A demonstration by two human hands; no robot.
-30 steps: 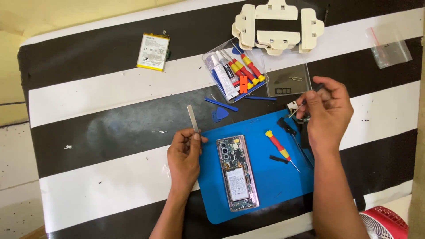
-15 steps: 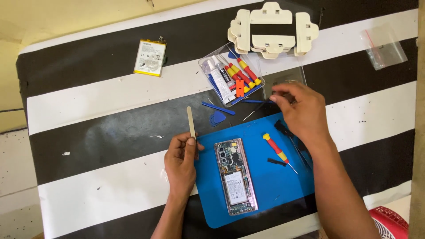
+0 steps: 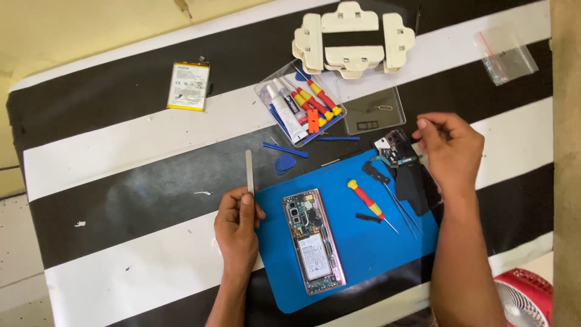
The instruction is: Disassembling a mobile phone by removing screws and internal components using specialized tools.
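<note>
At the far left of the striped black-and-white cloth [image 3: 121, 175] lies a loose yellow-edged battery [image 3: 188, 85], well apart from the work. The left hand [image 3: 237, 227] rests at the left edge of the blue mat [image 3: 387, 254], fingers closed around a thin flat metal pry tool [image 3: 249, 172] that points away from the person; it has barely shifted over the last second. Just beside it, on the mat, the opened phone [image 3: 313, 241] lies face down with its back off and its inner battery and boards exposed. Further right sit a red-and-yellow screwdriver [image 3: 367, 200] and tweezers [image 3: 404, 209]. The right hand [image 3: 451, 148] has drawn back from the clear tray [image 3: 370, 112] to the mat's right edge, fingers curled loosely; whether it pinches something small I cannot tell. It now hovers near the small removed parts [image 3: 396, 151].
</note>
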